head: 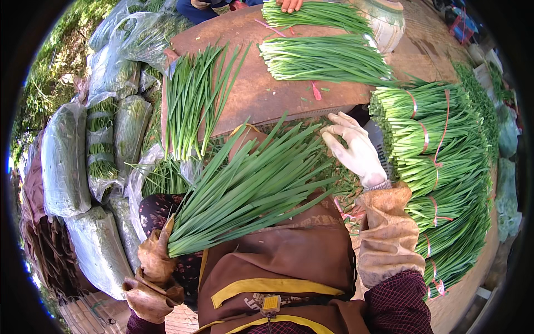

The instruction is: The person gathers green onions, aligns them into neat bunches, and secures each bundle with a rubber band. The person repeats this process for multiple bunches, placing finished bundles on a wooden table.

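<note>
My left hand (157, 252), in a tan glove, grips a loose bunch of garlic chives (250, 190) near one end. The long green leaves fan out to the upper right above my brown apron (275, 259). My right hand (353, 151), in a white glove with a tan sleeve cover, hangs beyond the leaf tips with fingers apart and curved. Nothing shows in it. To its right lie several garlic chive bundles (421, 167) tied with pink bands. A smaller loose pile of chives (194, 100) rests across the near left part of the brown board table (246, 71).
Two trimmed chive piles, one nearer (325, 58) and one farther (317, 16), lie on the table. Another person's hand (290, 5) touches the farther one. A ceramic jar (386, 25) stands behind. Plastic-bagged greens (66, 158) are stacked left. Leaf scraps (346, 179) litter the ground.
</note>
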A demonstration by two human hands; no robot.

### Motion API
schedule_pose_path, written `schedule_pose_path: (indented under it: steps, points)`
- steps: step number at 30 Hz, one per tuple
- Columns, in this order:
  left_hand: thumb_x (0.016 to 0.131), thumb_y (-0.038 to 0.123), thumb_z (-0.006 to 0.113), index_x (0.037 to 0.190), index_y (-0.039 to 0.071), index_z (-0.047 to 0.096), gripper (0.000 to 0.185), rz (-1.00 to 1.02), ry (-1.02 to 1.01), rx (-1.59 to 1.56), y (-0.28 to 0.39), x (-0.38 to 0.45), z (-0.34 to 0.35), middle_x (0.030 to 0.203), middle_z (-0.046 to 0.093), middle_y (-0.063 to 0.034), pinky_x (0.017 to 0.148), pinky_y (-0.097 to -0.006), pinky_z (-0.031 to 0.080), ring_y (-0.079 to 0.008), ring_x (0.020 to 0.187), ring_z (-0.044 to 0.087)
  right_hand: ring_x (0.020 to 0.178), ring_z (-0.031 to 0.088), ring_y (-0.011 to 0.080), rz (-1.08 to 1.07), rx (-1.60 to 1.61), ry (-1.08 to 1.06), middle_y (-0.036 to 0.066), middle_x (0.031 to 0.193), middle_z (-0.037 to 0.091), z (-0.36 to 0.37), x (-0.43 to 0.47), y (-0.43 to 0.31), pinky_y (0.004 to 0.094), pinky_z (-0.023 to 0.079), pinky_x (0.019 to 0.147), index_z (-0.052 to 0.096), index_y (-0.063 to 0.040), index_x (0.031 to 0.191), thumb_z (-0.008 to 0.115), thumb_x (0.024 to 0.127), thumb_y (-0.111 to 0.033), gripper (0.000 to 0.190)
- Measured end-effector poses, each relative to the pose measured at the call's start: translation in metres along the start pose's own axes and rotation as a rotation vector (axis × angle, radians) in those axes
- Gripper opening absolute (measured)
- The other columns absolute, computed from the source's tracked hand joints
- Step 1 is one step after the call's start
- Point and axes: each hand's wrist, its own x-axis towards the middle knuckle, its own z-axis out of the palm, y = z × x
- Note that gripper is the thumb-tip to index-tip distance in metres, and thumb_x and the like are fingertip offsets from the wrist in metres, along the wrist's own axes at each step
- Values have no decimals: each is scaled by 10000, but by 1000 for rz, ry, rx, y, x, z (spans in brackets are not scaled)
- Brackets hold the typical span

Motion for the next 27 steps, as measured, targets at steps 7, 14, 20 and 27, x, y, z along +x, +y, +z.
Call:
schedule_pose_path:
  steps: [7, 14, 20, 27]
  points:
    - [585, 103, 814, 1480, 259, 473, 970, -29, -35, -30, 1, -2, -1, 927, 656, -133, 674, -462, 539, -359, 777, 669, 1262, 549, 309, 12, 308, -26, 116, 1168, 693, 14, 3, -17, 400, 418, 1062, 608, -38, 800, 680, 829, -56, 80]
    - [635, 131, 829, 1517, 251, 400, 989, -98, -213, 13, 5, 3, -15, 1025, 644, -155, 761, -477, 543, -374, 854, 666, 953, 648, 203, 461, 724, 304, 94, 1116, 702, 43, -2, 22, 339, 491, 899, 684, -11, 869, 649, 889, -60, 64]
    - [706, 219, 823, 1457, 228, 503, 816, -15, -65, -18, 4, 0, -8, 900, 652, -165, 633, -472, 503, -369, 727, 658, 1299, 536, 329, -9, 265, 146, 198, 1279, 649, 3, 34, -4, 415, 392, 1108, 726, -38, 1100, 650, 943, -292, 307]
    - [724, 210, 810, 1466, 228, 487, 809, -2, -67, -13, 5, 3, -9, 899, 653, -157, 641, -478, 508, -368, 728, 660, 1209, 585, 312, -5, 262, -119, 106, 1120, 711, 36, 49, -25, 408, 434, 1046, 693, -47, 861, 717, 842, -165, 122]
